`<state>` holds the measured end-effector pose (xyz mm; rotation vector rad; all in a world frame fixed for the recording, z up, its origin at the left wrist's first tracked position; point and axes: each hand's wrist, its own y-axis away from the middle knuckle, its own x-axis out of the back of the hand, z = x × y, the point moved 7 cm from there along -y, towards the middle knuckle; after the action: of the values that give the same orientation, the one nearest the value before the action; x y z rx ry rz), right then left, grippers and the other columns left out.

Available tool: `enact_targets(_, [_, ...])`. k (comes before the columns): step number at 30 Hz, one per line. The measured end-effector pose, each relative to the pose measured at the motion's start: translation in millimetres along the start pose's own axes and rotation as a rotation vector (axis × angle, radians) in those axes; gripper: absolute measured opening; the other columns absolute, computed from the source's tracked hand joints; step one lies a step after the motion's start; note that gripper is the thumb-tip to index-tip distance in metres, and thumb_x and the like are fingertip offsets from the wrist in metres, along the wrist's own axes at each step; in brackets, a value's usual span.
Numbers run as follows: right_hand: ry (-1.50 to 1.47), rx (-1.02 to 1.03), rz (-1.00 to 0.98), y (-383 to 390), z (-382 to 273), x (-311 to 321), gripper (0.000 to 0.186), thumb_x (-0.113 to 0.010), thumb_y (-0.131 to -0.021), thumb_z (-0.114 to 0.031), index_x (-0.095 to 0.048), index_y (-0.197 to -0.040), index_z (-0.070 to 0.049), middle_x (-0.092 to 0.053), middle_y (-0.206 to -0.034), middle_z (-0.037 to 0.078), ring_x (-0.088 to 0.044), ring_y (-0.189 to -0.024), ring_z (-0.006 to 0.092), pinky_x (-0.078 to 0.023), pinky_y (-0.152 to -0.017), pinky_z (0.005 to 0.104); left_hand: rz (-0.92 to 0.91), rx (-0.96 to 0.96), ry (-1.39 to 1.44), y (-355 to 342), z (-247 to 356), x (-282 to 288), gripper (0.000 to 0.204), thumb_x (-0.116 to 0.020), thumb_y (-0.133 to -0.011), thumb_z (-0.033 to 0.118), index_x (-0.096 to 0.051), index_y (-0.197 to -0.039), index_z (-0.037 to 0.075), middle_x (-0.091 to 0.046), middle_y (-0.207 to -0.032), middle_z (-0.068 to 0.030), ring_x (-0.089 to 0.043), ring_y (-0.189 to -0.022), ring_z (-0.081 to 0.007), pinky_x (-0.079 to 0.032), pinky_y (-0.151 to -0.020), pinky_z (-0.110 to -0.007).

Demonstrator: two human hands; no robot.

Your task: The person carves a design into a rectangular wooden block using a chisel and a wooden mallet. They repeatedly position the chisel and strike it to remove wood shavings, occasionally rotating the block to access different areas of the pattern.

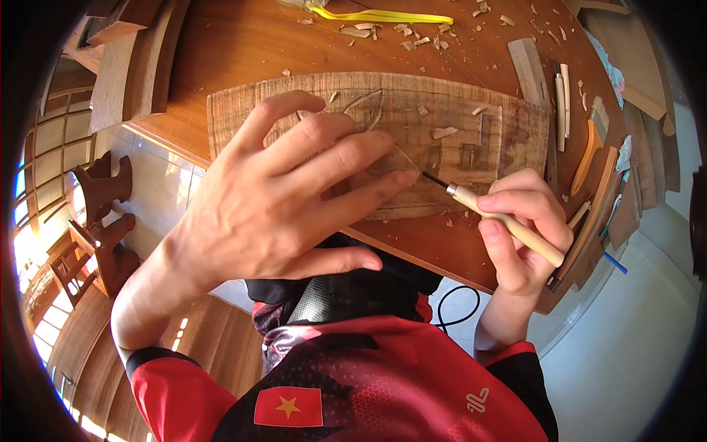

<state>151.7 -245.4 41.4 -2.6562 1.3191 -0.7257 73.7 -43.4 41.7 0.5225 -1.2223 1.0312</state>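
Note:
A long board of rough brown wood (530,147) with outlined leaf shapes and raised square carving lies across the table's front edge. My left hand (287,195) is spread over its left and middle part, fingertips down on the wood, thumb stretched out below, hiding some carving. My right hand (526,217), at the board's lower right, is closed round the pale wooden handle of a carving tool (536,243). Its thin dark blade points left at the wood, close to my left fingertips; whether it touches the board is unclear.
The wooden table (221,44) carries scattered shavings (361,29), a yellow strap (383,16), pale-handled tools (561,103), a brush (589,155) and wood offcuts (526,62). Dark planks (140,66) stand at the left, above carved furniture (99,191). A black cable (456,291) hangs below.

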Motion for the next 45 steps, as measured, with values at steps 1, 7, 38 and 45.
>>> enact_targets(1, [-0.003,-0.001,0.003,0,0,0,0.018,-0.074,-0.077,0.004,-0.072,-0.095,0.004,-0.071,-0.082,0.015,-0.065,-0.068,0.0206,-0.05,-0.059,0.029,-0.014,-0.018,0.025,0,-2,3,0.062,-0.064,-0.084,0.069,-0.076,-0.124,0.022,-0.065,-0.13,-0.0031,-0.058,-0.111,-0.0257,-0.047,-0.104,-0.049])
enact_targets(7, [0.002,0.004,-0.005,3,0,2,0.019,-0.074,-0.076,0.003,-0.072,-0.094,0.003,-0.072,-0.083,0.015,-0.065,-0.068,0.0203,-0.048,-0.057,0.0285,0.048,0.021,0.001,1,4,-1,0.064,-0.065,-0.082,0.071,-0.079,-0.116,0.018,-0.066,-0.126,-0.005,-0.058,-0.108,-0.0276,-0.047,-0.1,-0.049])
enact_targets(38, [-0.201,-0.213,0.027,1,2,15,0.017,-0.068,-0.095,0.0,-0.071,-0.111,0.005,-0.072,-0.093,0.014,-0.067,-0.075,0.0129,-0.054,-0.064,0.0243,0.413,0.544,0.086,17,-46,25,0.031,-0.064,-0.097,0.016,-0.066,-0.125,0.002,-0.067,-0.12,-0.0162,-0.06,-0.113,-0.0361,-0.045,-0.101,-0.043])
enact_targets(45, [-0.393,-0.358,-0.089,-12,24,18,0.016,-0.065,-0.099,-0.001,-0.068,-0.112,0.008,-0.072,-0.09,0.013,-0.066,-0.07,0.0113,-0.056,-0.061,0.0246,0.397,0.554,0.11,19,-45,18,0.026,-0.063,-0.098,0.018,-0.07,-0.116,0.002,-0.069,-0.105,-0.0167,-0.063,-0.102,-0.0352,-0.046,-0.095,-0.043])
